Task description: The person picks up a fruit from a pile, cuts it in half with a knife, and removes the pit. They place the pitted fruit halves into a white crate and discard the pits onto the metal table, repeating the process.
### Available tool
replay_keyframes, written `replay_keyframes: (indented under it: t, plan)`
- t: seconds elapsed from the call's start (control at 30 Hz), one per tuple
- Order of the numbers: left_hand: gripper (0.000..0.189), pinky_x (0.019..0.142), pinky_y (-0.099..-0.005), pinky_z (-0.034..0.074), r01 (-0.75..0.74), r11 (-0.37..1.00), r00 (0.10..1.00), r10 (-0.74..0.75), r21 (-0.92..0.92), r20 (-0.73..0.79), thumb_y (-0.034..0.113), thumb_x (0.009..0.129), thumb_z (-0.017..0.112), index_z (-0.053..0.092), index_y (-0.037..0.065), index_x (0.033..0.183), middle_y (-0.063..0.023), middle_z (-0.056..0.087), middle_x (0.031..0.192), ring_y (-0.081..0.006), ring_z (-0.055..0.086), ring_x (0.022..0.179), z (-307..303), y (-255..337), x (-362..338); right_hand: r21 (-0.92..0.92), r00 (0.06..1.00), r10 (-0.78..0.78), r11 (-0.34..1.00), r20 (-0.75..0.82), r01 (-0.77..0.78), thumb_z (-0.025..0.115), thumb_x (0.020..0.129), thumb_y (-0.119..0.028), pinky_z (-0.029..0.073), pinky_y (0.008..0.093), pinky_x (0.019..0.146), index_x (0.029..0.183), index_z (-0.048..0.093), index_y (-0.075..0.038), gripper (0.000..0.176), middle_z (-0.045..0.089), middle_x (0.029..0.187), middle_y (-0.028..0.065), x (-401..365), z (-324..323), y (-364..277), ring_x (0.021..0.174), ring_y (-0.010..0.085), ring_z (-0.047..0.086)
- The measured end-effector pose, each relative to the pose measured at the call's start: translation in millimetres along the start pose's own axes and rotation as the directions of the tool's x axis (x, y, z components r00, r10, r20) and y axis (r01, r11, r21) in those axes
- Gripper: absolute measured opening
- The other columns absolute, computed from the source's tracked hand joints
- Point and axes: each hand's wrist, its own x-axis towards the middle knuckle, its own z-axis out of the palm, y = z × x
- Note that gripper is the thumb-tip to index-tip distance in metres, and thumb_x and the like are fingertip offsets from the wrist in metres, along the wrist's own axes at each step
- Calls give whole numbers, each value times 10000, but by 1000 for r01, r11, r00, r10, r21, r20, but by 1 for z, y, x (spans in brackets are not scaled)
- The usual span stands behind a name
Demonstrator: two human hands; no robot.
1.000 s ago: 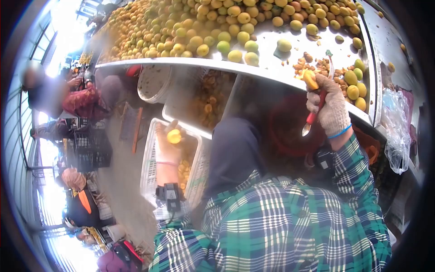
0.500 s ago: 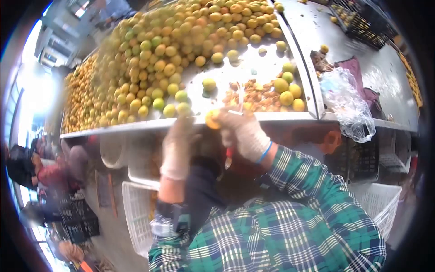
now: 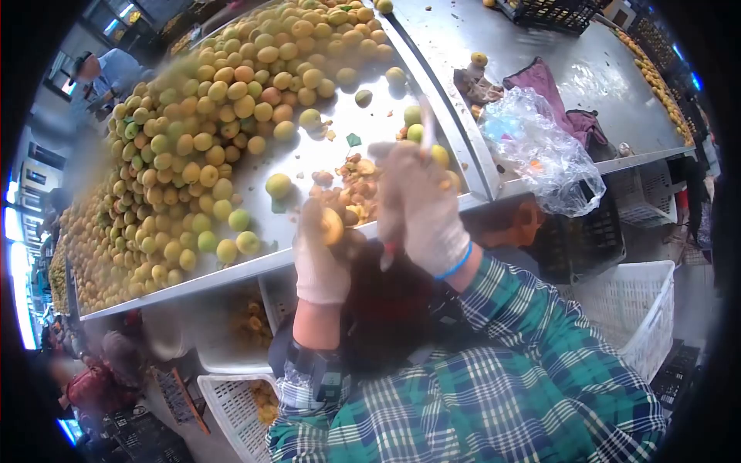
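My left hand (image 3: pixel 320 262), in a pale glove, is closed around a yellow-orange apricot-like fruit (image 3: pixel 332 225) that shows a cut face. Close beside it, at the table's front edge, my right hand (image 3: pixel 424 204) wears a similar glove with a blue band at the wrist. Its fingers are wrapped round a slim tool (image 3: pixel 387 256) with a red part, whose lower end sticks out below the fist; blur hides its exact kind. Behind the hands lies a heap of cut orange pieces (image 3: pixel 356 189). A large pile of whole fruit (image 3: pixel 208 147) covers the table's left side.
A metal rim (image 3: pixel 455 116) divides the table. Right of it lie a clear plastic bag (image 3: pixel 544 166), purple cloth (image 3: pixel 540 81) and a black crate (image 3: pixel 552 11). White baskets (image 3: pixel 633 309) stand below on the right and left (image 3: pixel 231 409). Another person (image 3: pixel 108 73) is at far left.
The view has turned, so the table now slants and sits lower. My left hand has turned, bringing the fruit's cut face into view. My right hand, still gripping the tool, has moved away from that fruit.
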Motion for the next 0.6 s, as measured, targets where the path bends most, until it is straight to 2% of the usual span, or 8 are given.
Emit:
replay_keyframes:
  t: [0.03,0.07,0.17,0.3,0.37,0.43,0.47,0.6]
  plan:
    - [372,466,-211,376,-29,995,999,27,97,21,385,974,459,561,37,1055,-83,581,839,-133,546,609,0,-5,1,27,995,-86,996,-45,88,540,976,-263,403,218,353,1066,573,-31,251,488,552,-8,8,1,-8,386,82,466]
    - [376,451,-189,347,-242,914,969,209,326,134,384,983,437,562,43,1083,-62,563,818,-123,494,558,-3,-16,1,32,990,-138,990,-4,138,499,990,-293,387,246,375,1107,556,-22,300,463,571,-12,15,0,-14,394,96,436]
    - [397,442,-182,333,-43,987,999,38,156,31,403,990,415,567,52,1096,-44,567,815,-118,494,558,9,-17,-6,-51,942,-319,944,105,325,457,1008,-298,352,267,380,1107,548,-13,316,418,527,-5,20,14,-31,384,107,398]
    - [424,429,-175,331,31,996,997,-38,89,74,444,993,394,580,74,1083,-18,579,800,-92,501,554,2,-8,-8,-16,945,-263,962,196,271,489,1000,-255,351,249,369,1071,580,-2,278,477,542,7,20,30,-20,390,89,418]
    - [437,458,-182,419,-111,977,993,101,183,64,467,989,401,567,80,1106,-26,599,851,-93,574,632,-14,-22,0,-44,964,-208,975,168,218,591,955,-194,432,151,493,1028,626,-41,172,632,843,-9,19,32,-8,653,2,561]
    - [460,544,-203,514,-258,923,965,261,286,28,493,979,416,545,85,1149,-38,615,940,-114,633,752,-21,-29,4,-26,964,-187,980,189,195,614,942,-188,435,144,551,1019,633,-49,160,643,903,-18,19,32,0,736,-8,544]
    - [482,636,-240,562,-19,982,1000,14,190,26,506,972,431,507,90,1204,-46,617,1025,-136,647,875,-5,-6,-11,-10,960,-218,975,174,223,619,939,-186,439,151,554,1021,633,-49,160,642,898,-18,19,33,4,727,-3,543]
    - [509,658,-254,559,-117,939,993,111,324,37,520,971,423,475,91,1240,-48,618,1044,-129,637,895,-18,-18,-6,-52,957,-238,967,164,250,625,935,-174,458,177,605,1019,633,-47,153,639,882,-18,19,33,10,753,19,553]
